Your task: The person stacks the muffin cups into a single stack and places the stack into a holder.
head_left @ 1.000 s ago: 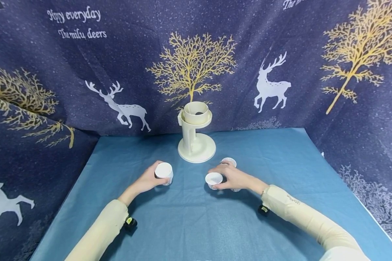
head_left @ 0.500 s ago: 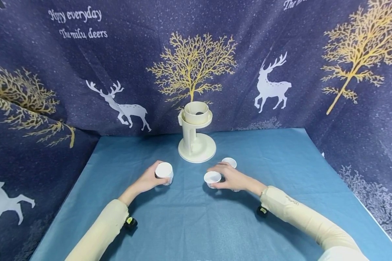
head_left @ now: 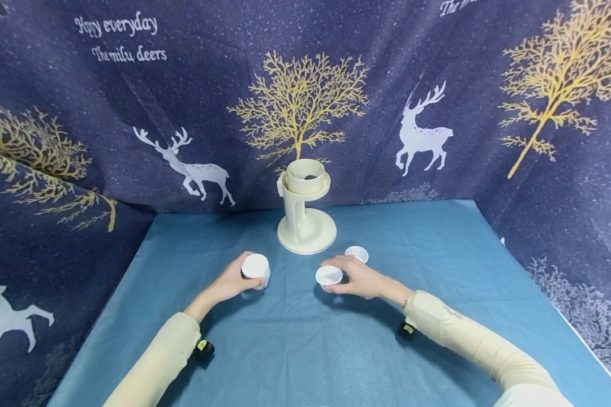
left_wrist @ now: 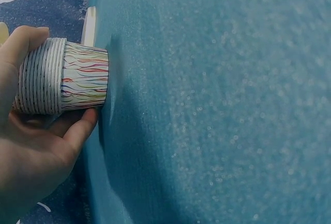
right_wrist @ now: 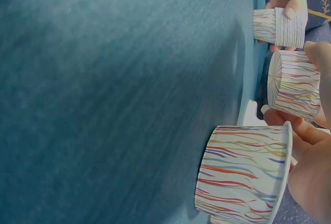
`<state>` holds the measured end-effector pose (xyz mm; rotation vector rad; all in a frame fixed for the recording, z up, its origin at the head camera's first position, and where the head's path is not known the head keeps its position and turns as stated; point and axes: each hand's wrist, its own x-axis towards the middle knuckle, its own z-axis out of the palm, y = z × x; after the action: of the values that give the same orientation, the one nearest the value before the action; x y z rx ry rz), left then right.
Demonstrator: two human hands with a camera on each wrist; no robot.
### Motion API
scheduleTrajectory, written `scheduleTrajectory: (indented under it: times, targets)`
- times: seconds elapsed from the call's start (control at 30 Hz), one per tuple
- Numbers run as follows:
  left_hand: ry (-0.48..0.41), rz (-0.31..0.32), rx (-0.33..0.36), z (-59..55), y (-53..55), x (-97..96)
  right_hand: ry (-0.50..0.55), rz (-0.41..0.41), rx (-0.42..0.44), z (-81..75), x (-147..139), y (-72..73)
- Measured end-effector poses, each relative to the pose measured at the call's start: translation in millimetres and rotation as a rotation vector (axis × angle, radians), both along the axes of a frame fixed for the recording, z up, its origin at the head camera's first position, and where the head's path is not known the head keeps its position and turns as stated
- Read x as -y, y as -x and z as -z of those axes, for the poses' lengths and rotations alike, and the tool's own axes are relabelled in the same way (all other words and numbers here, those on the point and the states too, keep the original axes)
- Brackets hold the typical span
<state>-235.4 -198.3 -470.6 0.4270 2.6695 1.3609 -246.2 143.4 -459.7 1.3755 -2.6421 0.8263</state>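
Short of the far edge of the counter (head_left: 285, 345), the left hand (head_left: 232, 279) curls round stacked cups (head_left: 256, 265), apparently steadying them, while the right hand (head_left: 362, 278) pinches a single cup (head_left: 329, 276), mouth clear.

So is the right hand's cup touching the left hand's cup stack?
Apart: the head view shows blue tablecloth between the cup in the right hand and the cup stack in the left hand.

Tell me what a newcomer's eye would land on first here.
Probably the central golden tree on the dark backdrop, with the cream stand below it on the blue table. Then, nearer, left of centre, the left hand holds a cup stack; right of centre, the right hand holds a streaked cup.
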Motion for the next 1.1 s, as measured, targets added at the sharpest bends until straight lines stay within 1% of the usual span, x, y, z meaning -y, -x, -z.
scheduleTrajectory:
  times: [0.13,0.37,0.6,0.73,0.87,1.1]
  targets:
    - [-0.007,-0.002,0.006,1.3,0.1,0.3,-0.008,0.007,0.015,1.8,-0.3,0.3]
    - [-0.007,0.001,0.002,0.4,0.2,0.4,-0.011,0.017,0.013,3.0,0.7,1.7]
    - [0.001,0.011,0.002,-0.7,0.5,0.7,-0.049,0.008,0.073,-3.0,5.5,-1.3]
    - [0.009,0.008,0.002,-0.5,1.1,0.7,-0.066,0.017,0.106,-6.5,7.7,-3.0]
    - [0.016,0.000,0.000,-0.4,1.2,0.4,-0.082,0.027,0.131,-6.8,8.8,-3.2]
    - [0.018,-0.003,0.005,0.0,1.0,0.1,-0.084,0.025,0.125,-4.3,9.6,-3.2]
